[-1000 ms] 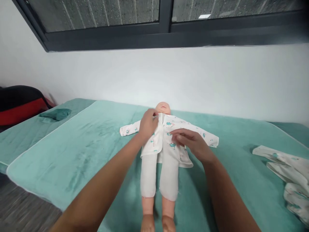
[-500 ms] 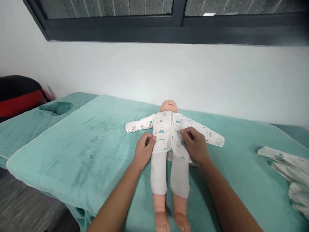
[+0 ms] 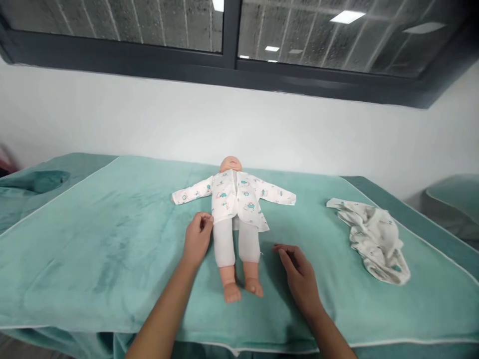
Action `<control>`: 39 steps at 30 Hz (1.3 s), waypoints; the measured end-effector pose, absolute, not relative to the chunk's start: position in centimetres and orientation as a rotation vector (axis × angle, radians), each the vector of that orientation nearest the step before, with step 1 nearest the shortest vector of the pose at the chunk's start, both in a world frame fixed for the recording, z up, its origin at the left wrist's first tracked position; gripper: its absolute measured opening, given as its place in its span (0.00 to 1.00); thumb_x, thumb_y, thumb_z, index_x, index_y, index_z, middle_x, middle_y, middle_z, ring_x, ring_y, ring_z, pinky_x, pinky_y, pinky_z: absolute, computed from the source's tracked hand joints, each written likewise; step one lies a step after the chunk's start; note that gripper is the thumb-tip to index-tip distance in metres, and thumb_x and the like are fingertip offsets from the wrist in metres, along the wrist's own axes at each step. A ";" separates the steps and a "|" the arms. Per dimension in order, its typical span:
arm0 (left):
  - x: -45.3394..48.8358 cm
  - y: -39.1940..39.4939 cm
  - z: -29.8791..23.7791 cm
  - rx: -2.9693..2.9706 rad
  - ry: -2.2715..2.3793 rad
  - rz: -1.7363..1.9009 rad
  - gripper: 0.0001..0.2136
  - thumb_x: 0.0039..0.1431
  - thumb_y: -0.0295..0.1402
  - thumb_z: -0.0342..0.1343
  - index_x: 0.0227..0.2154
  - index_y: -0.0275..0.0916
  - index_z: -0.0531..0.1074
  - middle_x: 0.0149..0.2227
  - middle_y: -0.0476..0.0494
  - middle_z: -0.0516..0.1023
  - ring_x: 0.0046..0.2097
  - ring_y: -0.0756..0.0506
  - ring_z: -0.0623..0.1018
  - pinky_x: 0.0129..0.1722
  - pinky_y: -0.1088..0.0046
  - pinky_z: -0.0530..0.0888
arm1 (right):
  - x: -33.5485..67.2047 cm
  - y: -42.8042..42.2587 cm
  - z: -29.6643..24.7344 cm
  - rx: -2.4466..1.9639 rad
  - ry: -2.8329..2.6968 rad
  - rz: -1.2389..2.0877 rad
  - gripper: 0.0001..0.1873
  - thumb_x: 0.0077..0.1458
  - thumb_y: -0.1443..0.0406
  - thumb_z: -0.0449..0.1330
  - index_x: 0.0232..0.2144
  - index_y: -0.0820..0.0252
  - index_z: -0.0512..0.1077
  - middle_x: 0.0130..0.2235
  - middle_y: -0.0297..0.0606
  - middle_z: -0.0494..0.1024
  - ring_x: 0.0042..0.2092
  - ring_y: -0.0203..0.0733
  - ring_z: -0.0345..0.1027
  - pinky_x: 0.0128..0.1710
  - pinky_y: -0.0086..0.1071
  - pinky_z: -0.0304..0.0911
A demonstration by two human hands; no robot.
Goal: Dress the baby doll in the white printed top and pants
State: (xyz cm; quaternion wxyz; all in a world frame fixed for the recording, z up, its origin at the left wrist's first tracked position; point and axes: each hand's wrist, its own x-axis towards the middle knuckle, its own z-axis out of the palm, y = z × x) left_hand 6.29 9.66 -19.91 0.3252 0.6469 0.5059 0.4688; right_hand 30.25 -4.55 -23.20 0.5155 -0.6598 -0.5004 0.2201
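Observation:
A baby doll (image 3: 235,219) lies on its back on the teal blanket (image 3: 112,234), head toward the wall. It wears a white printed jacket (image 3: 235,197) and has bare feet. My left hand (image 3: 197,239) rests just left of the doll's hip, fingers curled loosely, holding nothing I can see. My right hand (image 3: 297,271) lies flat on the blanket to the right of the doll's legs, fingers stretched out, apart from the doll.
A crumpled white printed garment (image 3: 374,239) lies on the blanket to the right. The white wall and a dark-framed window (image 3: 232,50) stand behind. A darker teal cloth lump (image 3: 37,180) sits at far left. The blanket's front edge runs just below my wrists.
Both hands have come off the doll's jacket and drawn back toward me; the right now lies flat on the blanket. The view has swung right, showing more of the crumpled garment.

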 end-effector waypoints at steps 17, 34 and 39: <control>4.6 -0.1 -22.4 1.867 1.214 1.178 0.19 0.61 0.40 0.52 0.55 0.46 0.66 0.60 0.40 0.65 0.61 0.39 0.68 0.61 0.55 0.67 | 51.8 -12.9 -22.6 -2.321 -1.216 -0.077 0.28 0.54 0.47 0.52 0.45 0.60 0.74 0.38 0.49 0.78 0.39 0.59 0.72 0.40 0.48 0.65; 8.5 0.8 -21.7 2.447 1.201 0.962 0.22 0.55 0.42 0.62 0.54 0.51 0.71 0.67 0.43 0.56 0.66 0.31 0.57 0.61 0.46 0.63 | 32.8 -8.3 -5.5 -1.642 -1.279 0.568 0.23 0.51 0.45 0.62 0.40 0.54 0.78 0.37 0.38 0.79 0.39 0.47 0.71 0.36 0.35 0.64; 8.7 2.2 -20.9 2.434 1.222 0.953 0.22 0.56 0.40 0.61 0.55 0.50 0.70 0.67 0.42 0.56 0.66 0.32 0.58 0.60 0.45 0.63 | 31.3 -8.2 -0.9 -1.674 -1.548 0.384 0.21 0.51 0.46 0.62 0.37 0.54 0.79 0.37 0.41 0.80 0.38 0.50 0.71 0.37 0.39 0.63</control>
